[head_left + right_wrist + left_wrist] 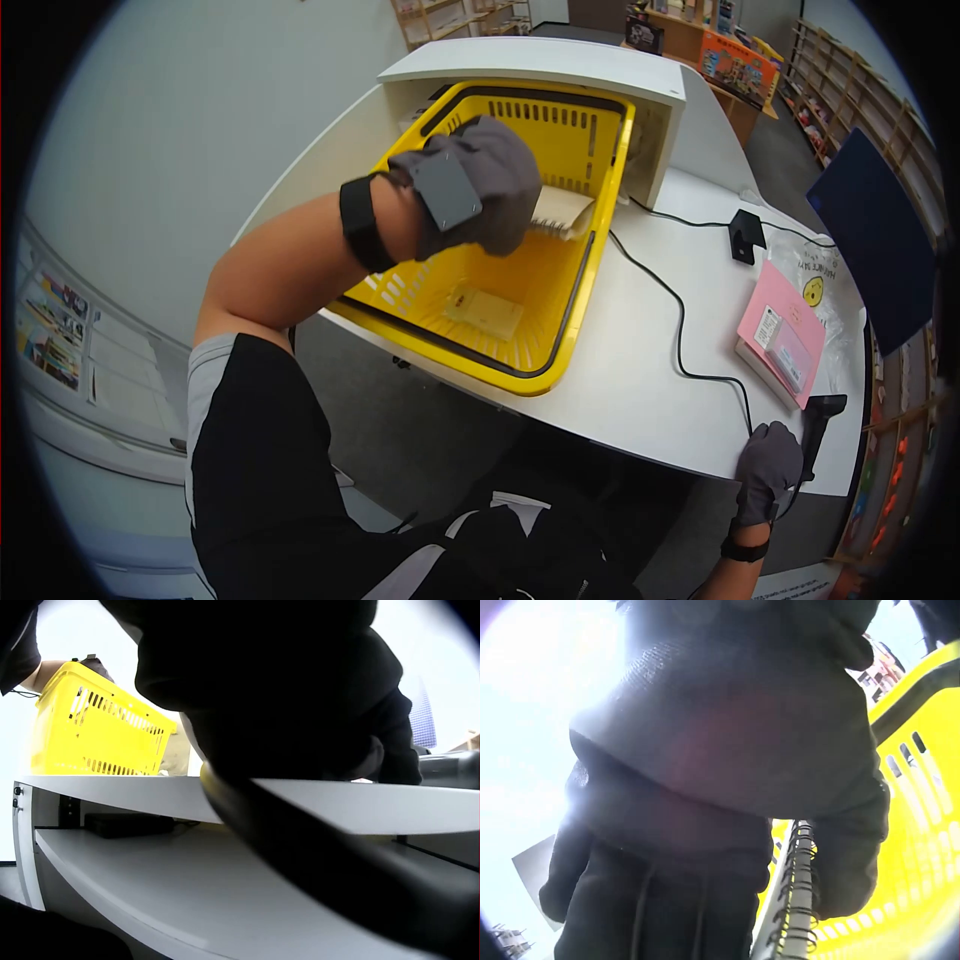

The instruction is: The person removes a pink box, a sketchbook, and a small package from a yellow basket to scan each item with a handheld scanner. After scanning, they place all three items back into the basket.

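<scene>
My gloved left hand [480, 185] is over the yellow shopping basket [568, 380], gripping a spiral notebook [562, 212]. In the left wrist view the notebook's wire binding [801, 889] runs between the thumb and the other fingers. A cream-coloured flat item [485, 312] lies on the basket floor. At the counter's front right edge rests my gloved right hand [770, 465], close beside a black handheld scanner [822, 415]. The right wrist view shows that hand only as a dark shape over the counter edge, its fingers mostly hidden.
A pink book [765, 325] with a small packet on it lies on the white counter [650, 390], near a clear plastic bag [835, 290]. A black cable [682, 330] crosses the top. A dark screen [875, 235] stands at right. Below is a shelf [187, 877].
</scene>
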Tool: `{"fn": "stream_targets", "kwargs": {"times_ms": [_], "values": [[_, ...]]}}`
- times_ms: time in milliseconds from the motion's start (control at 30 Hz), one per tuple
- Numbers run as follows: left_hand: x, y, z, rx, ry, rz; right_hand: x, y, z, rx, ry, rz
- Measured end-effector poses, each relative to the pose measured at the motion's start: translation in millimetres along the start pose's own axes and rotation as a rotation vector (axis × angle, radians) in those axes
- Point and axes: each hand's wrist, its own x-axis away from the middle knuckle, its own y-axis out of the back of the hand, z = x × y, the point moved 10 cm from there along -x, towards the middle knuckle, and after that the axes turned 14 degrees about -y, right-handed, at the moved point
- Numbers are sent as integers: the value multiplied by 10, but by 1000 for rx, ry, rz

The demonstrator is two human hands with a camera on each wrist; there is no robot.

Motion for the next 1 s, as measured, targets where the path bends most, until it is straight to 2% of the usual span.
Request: {"fn": "stream_targets", "kwargs": {"times_ms": [33,100,133,233,267,367,533,633,800,933,1000], "values": [[61,-61,170,3,16,4,-1,4,15,1,17,-3],[203,75,419,506,-109,-400,-11,-2,7,27,7,24],[198,137,438,509,-101,-408,-22,2,9,45,0,38],[136,-36,849,275,369,108,-11,77,48,44,-2,52],[111,-41,868,274,372,104,-13,80,45,39,-7,59],[211,-188,1125,313,572,199,-12,93,49,43,-2,63],[272,-241,1232,372,600,193,-13,75,36,33,-2,57],[245,-225,1200,277,513,200,-9,74,35,24,10,42],[270,-67,1366,156,552,217,-10,85,43,29,21,32],[336,423,1547,65,574,126,12,115,54,19,37,-11],[413,846,1476,59,715,159,-17,73,49,12,36,-7]]}}
